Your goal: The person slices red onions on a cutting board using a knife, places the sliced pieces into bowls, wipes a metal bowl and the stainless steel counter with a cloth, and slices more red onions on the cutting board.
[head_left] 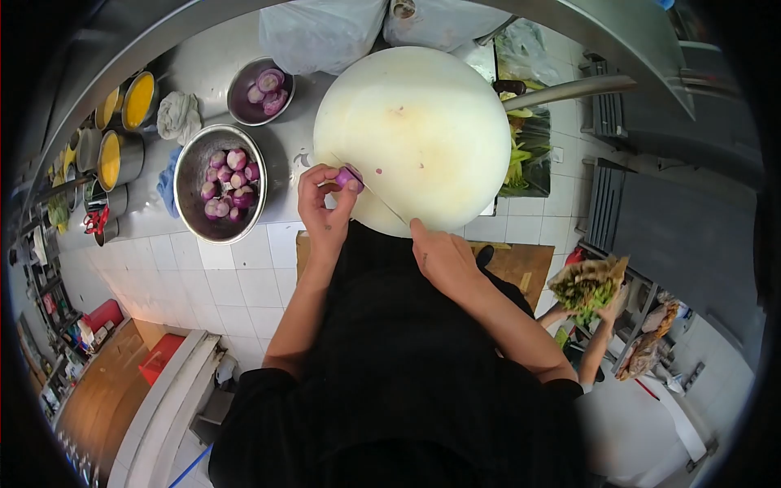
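Note:
Over the lower left edge of the round white cutting board (431, 114), my left hand (324, 203) pinches a purple onion (348, 176) between thumb and fingers. My right hand (443, 256) is closed around a knife at the board's near edge. The thin knife blade (386, 205) points up and left toward the onion; whether it touches is too fine to tell. Small purple scraps (378, 171) lie on the board. Left of it, a large steel bowl (183, 213) holds several whole onions (232, 175). Behind that, a smaller steel bowl (236, 114) contains peeled onions (269, 81).
White plastic bags (321, 37) stand behind the board. Pots of yellow contents (111, 159) and a crumpled cloth (178, 116) are at far left. A crate of green leaves (521, 154) sits at right. Another person's hands (606, 309) hold wrapped leafy greens (590, 289) at lower right.

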A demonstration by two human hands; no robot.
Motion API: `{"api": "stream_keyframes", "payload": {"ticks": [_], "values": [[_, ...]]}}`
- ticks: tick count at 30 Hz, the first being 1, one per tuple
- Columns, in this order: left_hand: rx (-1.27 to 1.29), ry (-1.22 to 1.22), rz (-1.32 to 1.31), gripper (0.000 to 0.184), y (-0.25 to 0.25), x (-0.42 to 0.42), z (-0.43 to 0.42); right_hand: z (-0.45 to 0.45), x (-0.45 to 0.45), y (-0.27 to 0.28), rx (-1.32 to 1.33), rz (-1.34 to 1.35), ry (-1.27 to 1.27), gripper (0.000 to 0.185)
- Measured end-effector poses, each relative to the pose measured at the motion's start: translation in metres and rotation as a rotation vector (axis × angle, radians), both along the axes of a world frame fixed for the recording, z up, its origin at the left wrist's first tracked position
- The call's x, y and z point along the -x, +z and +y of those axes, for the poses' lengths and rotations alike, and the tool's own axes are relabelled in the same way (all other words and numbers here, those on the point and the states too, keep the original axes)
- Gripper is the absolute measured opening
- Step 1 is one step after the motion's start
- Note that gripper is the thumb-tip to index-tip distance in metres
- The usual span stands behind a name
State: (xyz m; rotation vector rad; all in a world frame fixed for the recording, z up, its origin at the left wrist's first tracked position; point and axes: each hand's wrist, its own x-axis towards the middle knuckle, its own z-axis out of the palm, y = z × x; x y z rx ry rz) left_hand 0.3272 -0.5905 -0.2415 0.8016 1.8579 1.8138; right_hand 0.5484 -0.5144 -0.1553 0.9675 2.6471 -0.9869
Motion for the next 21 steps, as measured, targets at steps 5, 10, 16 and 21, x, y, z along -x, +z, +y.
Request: {"api": "stream_keyframes", "payload": {"ticks": [5,10,16,21], "values": [[0.077,-0.054,0.142,0.030,0.005,0.005,0.000,0.000,-0.003,-0.006,-0.034,0.034,-0.019,0.017],[0.169,-0.135,0.365,0.032,0.012,0.008,0.001,-0.005,-0.003,-0.003,-0.063,0.060,-0.038,0.017],[-0.001,-0.023,0.058,0.019,0.009,0.000,0.003,-0.008,-0.008,0.003,-0.048,0.090,-0.062,0.016],[0.083,-0.084,0.182,0.016,0.009,0.002,0.000,-0.011,-0.009,0.003,-0.058,0.102,-0.063,0.016]]}}
